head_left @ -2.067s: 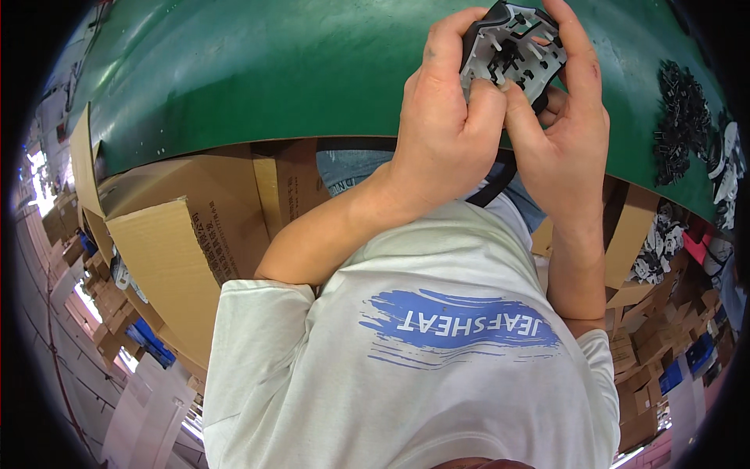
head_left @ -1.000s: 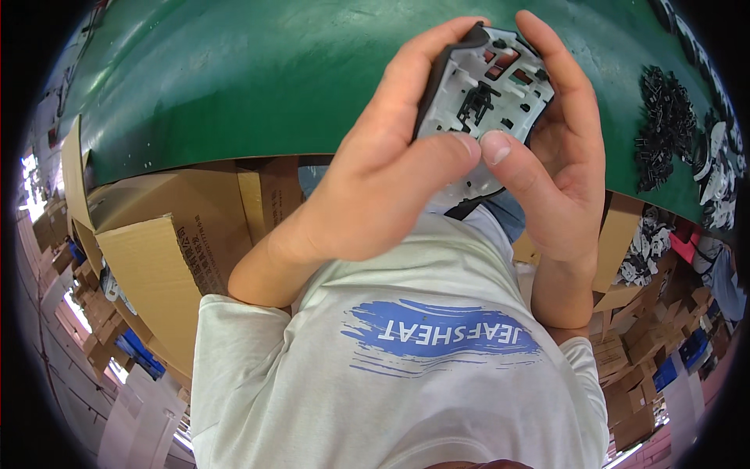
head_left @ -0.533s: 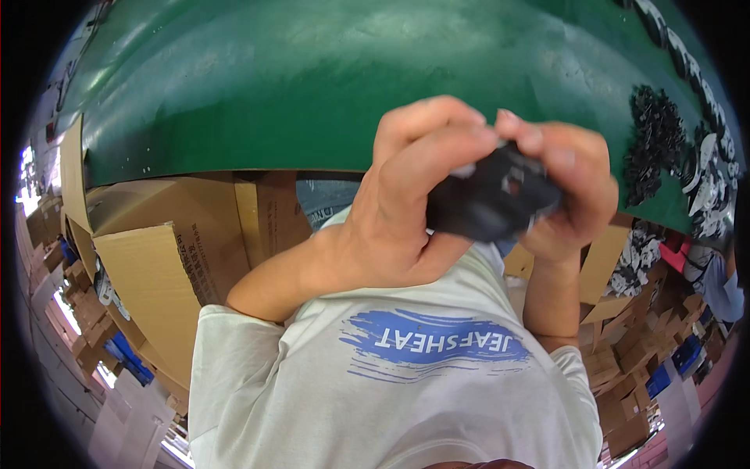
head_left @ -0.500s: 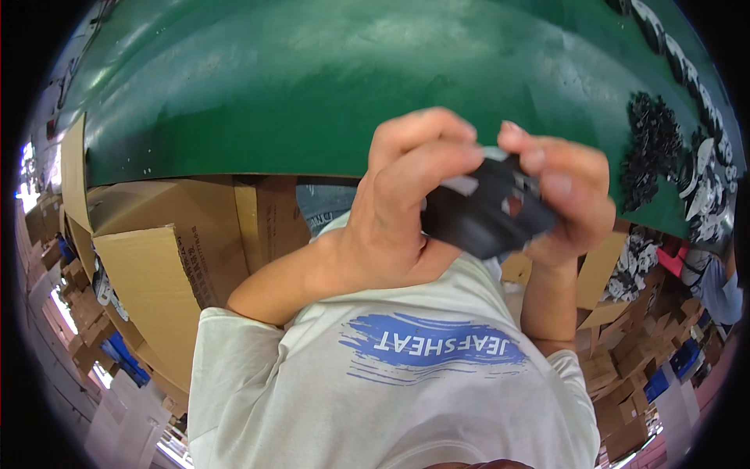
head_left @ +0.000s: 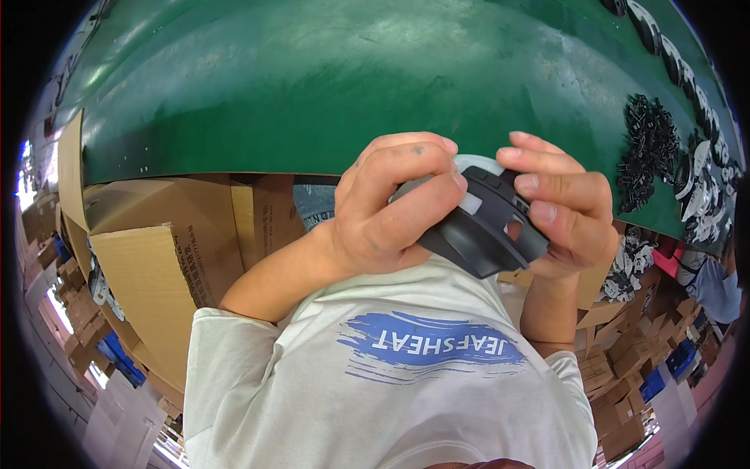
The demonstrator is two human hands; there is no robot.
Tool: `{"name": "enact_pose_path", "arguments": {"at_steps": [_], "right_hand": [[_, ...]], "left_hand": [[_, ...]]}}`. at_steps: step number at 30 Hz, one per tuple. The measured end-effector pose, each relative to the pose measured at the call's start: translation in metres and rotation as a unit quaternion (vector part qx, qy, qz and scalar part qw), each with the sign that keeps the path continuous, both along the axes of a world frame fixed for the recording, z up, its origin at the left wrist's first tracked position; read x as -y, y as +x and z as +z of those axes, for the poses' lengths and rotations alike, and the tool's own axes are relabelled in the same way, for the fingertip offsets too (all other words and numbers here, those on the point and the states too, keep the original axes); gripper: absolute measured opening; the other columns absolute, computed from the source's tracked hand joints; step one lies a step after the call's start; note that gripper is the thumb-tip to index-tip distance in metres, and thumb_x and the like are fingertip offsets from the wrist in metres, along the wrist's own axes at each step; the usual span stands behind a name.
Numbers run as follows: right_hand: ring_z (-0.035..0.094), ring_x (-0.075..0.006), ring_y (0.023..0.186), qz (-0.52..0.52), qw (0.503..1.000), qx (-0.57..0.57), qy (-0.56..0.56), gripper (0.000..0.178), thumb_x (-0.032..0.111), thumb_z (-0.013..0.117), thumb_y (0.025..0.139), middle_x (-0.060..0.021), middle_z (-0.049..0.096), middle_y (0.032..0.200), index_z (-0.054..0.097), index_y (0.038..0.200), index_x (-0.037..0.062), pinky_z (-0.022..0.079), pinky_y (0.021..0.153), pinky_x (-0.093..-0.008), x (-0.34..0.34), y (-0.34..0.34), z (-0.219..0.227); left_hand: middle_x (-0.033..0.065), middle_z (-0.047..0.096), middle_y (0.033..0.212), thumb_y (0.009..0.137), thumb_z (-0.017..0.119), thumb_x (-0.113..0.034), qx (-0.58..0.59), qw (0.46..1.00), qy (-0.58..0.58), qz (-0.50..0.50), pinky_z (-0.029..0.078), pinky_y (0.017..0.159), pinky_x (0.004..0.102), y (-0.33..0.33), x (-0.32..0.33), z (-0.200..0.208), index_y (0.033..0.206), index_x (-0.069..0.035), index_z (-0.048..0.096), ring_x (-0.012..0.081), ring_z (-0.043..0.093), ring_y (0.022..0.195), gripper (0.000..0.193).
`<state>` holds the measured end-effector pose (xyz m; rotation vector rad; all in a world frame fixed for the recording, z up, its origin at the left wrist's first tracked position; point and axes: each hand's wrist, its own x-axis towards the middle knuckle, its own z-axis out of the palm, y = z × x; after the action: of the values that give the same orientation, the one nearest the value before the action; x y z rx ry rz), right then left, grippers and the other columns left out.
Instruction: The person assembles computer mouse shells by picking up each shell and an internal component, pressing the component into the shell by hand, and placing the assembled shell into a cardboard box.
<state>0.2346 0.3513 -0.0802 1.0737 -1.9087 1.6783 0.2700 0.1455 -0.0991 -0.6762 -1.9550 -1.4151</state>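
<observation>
My left hand (head_left: 394, 207) and my right hand (head_left: 574, 207) hold a black molded plastic housing (head_left: 480, 227) between them, above the table's near edge and in front of my shirt. The housing is curved, with a small square hole near its right end, a light grey patch on top and a pale piece at its far side. Around its left end, my left fingers are closed, with the fingertips on the upper face. My right hand grips the other end, its thumb side partly hidden.
Before me stretches a green table (head_left: 273, 102). A heap of small black parts (head_left: 648, 148) lies at its right, beside several white-and-black housings (head_left: 699, 195). Open cardboard boxes (head_left: 141, 258) stand at the left; more boxes (head_left: 625, 359) are at the right.
Both hands have brought the housing slightly nearer to me. It has tilted, so more of its upper face shows, and the earlier motion blur has gone.
</observation>
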Motion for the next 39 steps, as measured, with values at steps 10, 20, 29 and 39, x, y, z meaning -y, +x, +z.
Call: {"name": "enact_pose_path", "arguments": {"at_steps": [10, 20, 29, 39], "right_hand": [[0.078, -0.0278, 0.089, -0.122, 0.98, 0.052, 0.149, 0.038, 0.002, 0.094, 0.067, -0.0085, 0.076, 0.095, 0.072, 0.097, 0.008, 0.066, 0.092, -0.0498, 0.006, 0.022, 0.031], [0.077, -0.0247, 0.085, -0.084, 0.987, 0.078, 0.114, 0.039, 0.004, 0.094, 0.07, -0.0121, 0.077, 0.099, 0.075, 0.104, 0.0045, 0.066, 0.093, -0.046, -0.003, 0.012, 0.032], [0.078, -0.0234, 0.087, -0.161, 0.979, 0.038, 0.121, 0.045, 0.006, 0.093, 0.072, -0.0113, 0.079, 0.099, 0.077, 0.113, 0.0041, 0.066, 0.095, -0.0468, 0.0, 0.026, 0.023], [0.063, -0.0173, 0.123, -0.081, 0.936, 0.312, 0.138, 0.064, -0.005, 0.077, 0.088, -0.0104, 0.063, 0.138, 0.055, 0.149, -0.0033, 0.051, 0.104, -0.0305, 0.0, 0.002, 0.025]], "left_hand": [[0.015, 0.066, 0.111, 0.071, 0.087, -0.002, 0.026, 1.0, 0.0, 0.005, 0.063, 0.081, 0.0413, 0.006, 0.002, -0.006, 0.117, -0.001, 0.068, 0.0331, 0.072, 0.094, 0.05], [0.0152, 0.065, 0.113, 0.072, 0.086, -0.003, 0.023, 1.0, -0.007, -0.005, 0.06, 0.082, 0.0413, 0.003, -0.004, 0.002, 0.12, -0.001, 0.065, 0.0337, 0.072, 0.097, 0.052], [0.0159, 0.065, 0.114, 0.075, 0.084, -0.001, 0.03, 1.0, 0.005, -0.002, 0.06, 0.082, 0.0415, 0.004, -0.008, 0.005, 0.121, -0.001, 0.064, 0.0343, 0.071, 0.096, 0.05], [0.0107, 0.059, 0.128, 0.102, 0.061, -0.003, 0.51, 0.818, 0.25, -0.089, 0.05, 0.1, 0.0329, 0.005, -0.018, 0.027, 0.138, 0.002, 0.047, 0.0162, 0.058, 0.115, 0.039]]}}
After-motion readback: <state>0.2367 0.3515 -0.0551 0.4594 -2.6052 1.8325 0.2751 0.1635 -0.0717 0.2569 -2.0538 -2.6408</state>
